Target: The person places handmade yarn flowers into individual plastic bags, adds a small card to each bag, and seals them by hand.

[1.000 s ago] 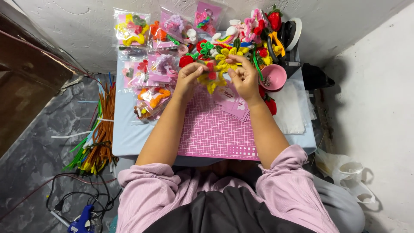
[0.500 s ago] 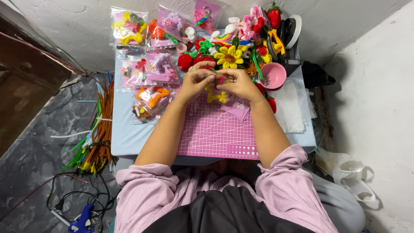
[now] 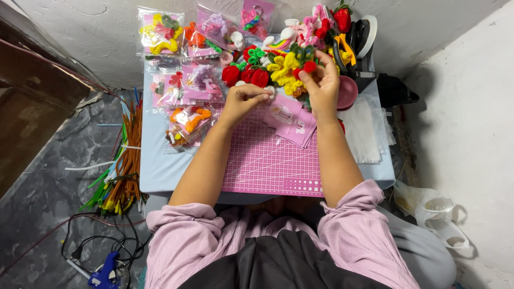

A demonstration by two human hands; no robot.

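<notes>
Pink gridded cutting mat (image 3: pixel 267 160) is laid on a small pale-blue table (image 3: pixel 155 160) set against a rough white wall (image 3: pixel 107 32). Left hand (image 3: pixel 243 101) is pinched on a small white piece (image 3: pixel 269 91) at the mat's far edge. Right hand (image 3: pixel 321 80) is raised, fingers closed on a red pompom flower (image 3: pixel 309 66). Loose pipe cleaners (image 3: pixel 120 171) lie on grey floor, left.

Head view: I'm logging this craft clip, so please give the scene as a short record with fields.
Left hand: closed on a small white piece, at the mat's far edge
Right hand: raised, fingers pinching a small red ball
Mat: pink, gridded, on a pale blue table
Cards: pink, between the hands
Back of table: yellow flower, red flowers, bagged pieces
Floor: fuzzy craft wires, blue glue gun
</notes>
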